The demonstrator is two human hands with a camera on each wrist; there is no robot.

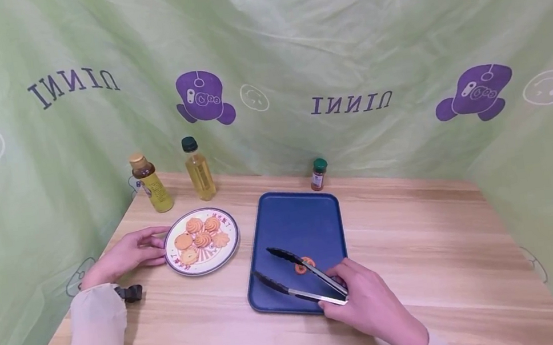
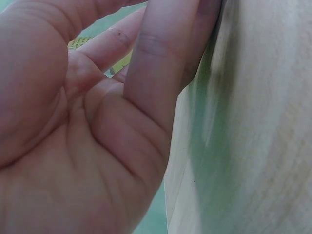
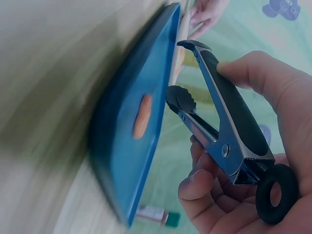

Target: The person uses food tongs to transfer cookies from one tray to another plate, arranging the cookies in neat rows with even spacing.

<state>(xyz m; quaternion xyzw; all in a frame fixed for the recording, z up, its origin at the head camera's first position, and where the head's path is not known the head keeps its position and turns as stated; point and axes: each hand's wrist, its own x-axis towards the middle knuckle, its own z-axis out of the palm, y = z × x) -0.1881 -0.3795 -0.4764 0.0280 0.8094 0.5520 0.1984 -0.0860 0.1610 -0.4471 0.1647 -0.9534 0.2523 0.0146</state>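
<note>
My right hand (image 1: 367, 299) holds a pair of metal tongs (image 3: 234, 112) with black grips and black tips. The tongs' arms stand apart over a blue tray (image 1: 294, 216), with nothing pinched between the tips. On that tray lies one round orange-brown cookie (image 3: 142, 117), partly covered by a tong arm in the head view. My left hand (image 1: 128, 254) is at the left rim of a round white plate (image 1: 224, 253), its relaxed fingers right at the edge. Several cookies (image 1: 203, 239), some swirled and some flat, sit on the plate. The left wrist view shows mostly palm and fingers (image 2: 156, 58).
Behind the plate stand a bottle with a tan cap (image 1: 156, 190) and a bottle of yellow oil (image 1: 200, 176) with a dark green cap. A small green-capped spice jar (image 1: 318, 176) is behind the tray. Green printed cloth (image 1: 260, 42) surrounds the wooden table (image 1: 430, 245).
</note>
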